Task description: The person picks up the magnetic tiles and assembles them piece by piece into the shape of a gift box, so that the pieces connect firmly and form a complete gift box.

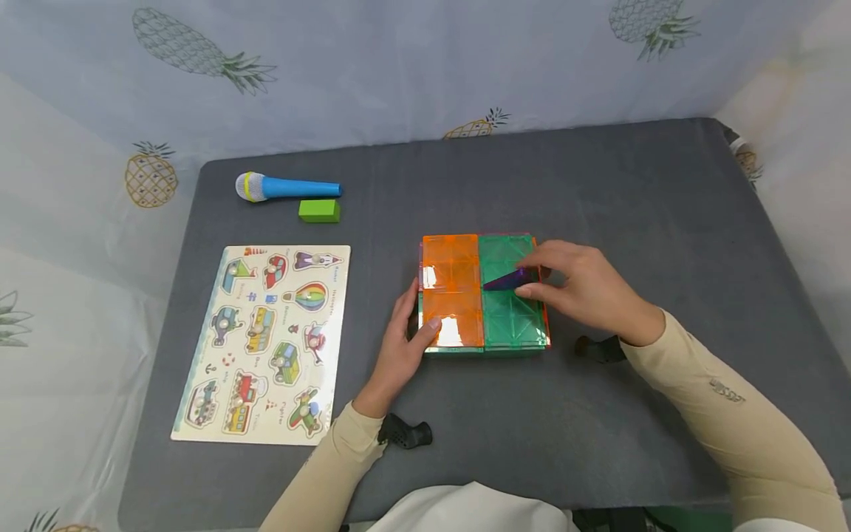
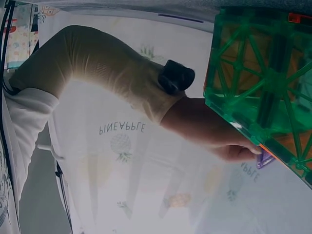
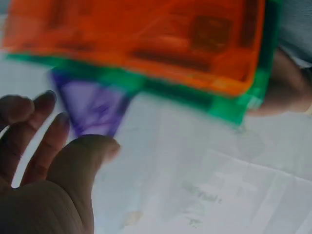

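Note:
A box built of translucent magnetic tiles (image 1: 455,258) stands on the table, its top orange on the left and green on the right. My left hand (image 1: 402,347) holds the box's left side, the thumb over the near orange corner and the fingers along the wall. Between thumb and fingers, my right hand (image 1: 578,284) pinches a purple triangular magnetic tile (image 1: 508,280) over the green half. In the right wrist view the purple tile (image 3: 95,105) points away from the thumb, at the box's green edge. Whether it touches the top, I cannot tell.
Left of the box lies a wooden peg puzzle board (image 1: 266,347) with vehicle pieces. Beyond it are a blue toy microphone (image 1: 299,188) and a green block (image 1: 319,211). The grey table (image 1: 631,192) ends at a pineapple-print curtain (image 1: 372,74).

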### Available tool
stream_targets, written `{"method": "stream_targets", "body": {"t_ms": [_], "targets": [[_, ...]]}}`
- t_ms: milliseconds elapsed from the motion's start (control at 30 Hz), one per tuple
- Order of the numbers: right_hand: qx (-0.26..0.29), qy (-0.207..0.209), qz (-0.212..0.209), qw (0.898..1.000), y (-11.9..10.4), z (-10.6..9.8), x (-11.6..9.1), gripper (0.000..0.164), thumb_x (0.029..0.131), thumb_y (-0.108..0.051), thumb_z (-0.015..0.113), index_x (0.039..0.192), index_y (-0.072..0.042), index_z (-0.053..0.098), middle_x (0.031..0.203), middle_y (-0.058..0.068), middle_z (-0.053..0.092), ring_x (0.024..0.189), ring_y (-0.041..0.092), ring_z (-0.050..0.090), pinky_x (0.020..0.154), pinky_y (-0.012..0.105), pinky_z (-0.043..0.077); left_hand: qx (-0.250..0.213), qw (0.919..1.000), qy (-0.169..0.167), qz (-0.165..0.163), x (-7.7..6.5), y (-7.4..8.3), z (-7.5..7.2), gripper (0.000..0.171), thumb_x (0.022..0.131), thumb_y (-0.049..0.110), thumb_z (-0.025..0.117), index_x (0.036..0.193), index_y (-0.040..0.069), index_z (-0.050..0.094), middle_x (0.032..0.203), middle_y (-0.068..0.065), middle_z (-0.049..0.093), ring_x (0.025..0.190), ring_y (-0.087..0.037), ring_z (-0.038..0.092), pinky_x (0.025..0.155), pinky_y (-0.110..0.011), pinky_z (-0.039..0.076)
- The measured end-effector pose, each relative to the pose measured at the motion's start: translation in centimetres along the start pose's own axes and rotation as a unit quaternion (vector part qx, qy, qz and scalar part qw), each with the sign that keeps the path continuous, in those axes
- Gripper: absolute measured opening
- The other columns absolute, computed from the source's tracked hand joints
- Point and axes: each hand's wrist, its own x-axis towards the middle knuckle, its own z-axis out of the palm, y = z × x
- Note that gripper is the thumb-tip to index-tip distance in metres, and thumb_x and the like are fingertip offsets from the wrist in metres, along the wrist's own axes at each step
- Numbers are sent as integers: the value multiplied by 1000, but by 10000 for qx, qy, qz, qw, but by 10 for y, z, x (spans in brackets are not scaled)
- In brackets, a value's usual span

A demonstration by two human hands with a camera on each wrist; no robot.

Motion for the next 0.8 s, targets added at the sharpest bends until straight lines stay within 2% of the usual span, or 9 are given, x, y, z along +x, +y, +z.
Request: {"method": "stream_targets", "body": {"t_ms": [133,200,267,333,400,500,600,733,800], "targets": [[-604,-140,608,9962,11,-30,-22,36,74,-17,78,107,-12,67,101,2,63,87,12,53,73,27,41,4,10000,4,14,-1,1,-1,70,92,21,54,150,20,16,152,-7,22,136,-25,28,110,-49,26],[-903,-563,1135,9878,20,-45,-40,41,77,-24,75,114,-10,64,108,8,60,95,22,54,78,37,42,27,10000,15,37,-1,1,-2,69,92,22,54,150,20,16,152,-6,22,136,-24,28,110,-49,26],[-1139,-1354,1676,9698,30,-55,-60,53,80,-35,71,123,-7,57,118,16,55,105,34,51,83,49,41,62,9999,52,68,-1,2,-4,69,92,22,54,150,20,16,151,-6,23,137,-23,27,110,-49,26],[-1228,-2107,2113,9465,40,-56,-79,69,81,-46,67,132,-5,48,126,23,48,112,44,44,86,58,37,84,9999,76,94,-1,3,-5,69,92,22,54,150,20,17,151,-6,23,136,-23,27,110,-49,26],[-1329,-2444,2305,9325,48,-50,-96,78,80,-52,65,137,-4,42,128,26,44,111,47,42,85,61,36,118,9998,91,94,0,3,-6,69,92,22,54,150,20,17,151,-5,24,136,-23,28,110,-49,26],[-1506,-2133,2254,9386,56,-36,-113,73,79,-44,70,135,-6,44,122,24,47,106,46,43,81,61,37,126,9998,79,108,0,3,-6,70,92,23,55,150,21,16,151,-5,23,135,-24,29,110,-49,27],[-1818,-1784,2163,9425,60,-30,-118,67,78,-35,73,134,-8,46,114,22,49,100,44,43,73,59,36,78,9999,74,120,0,0,-5,70,92,20,55,150,21,16,151,-6,23,134,-24,30,109,-49,27],[-1887,-1929,2397,9326,61,-32,-117,66,79,-39,71,132,-7,46,110,25,51,99,45,43,69,58,34,26,9999,83,100,-1,-3,-3,70,92,21,55,150,21,16,151,-6,24,135,-24,30,110,-48,27],[-1858,-1980,2539,9283,62,-32,-117,64,78,-41,71,125,-4,49,106,26,54,96,45,46,68,58,35,22,9999,74,102,-1,-3,-3,69,92,23,54,150,21,17,151,-6,23,136,-24,29,110,-49,27]]}}
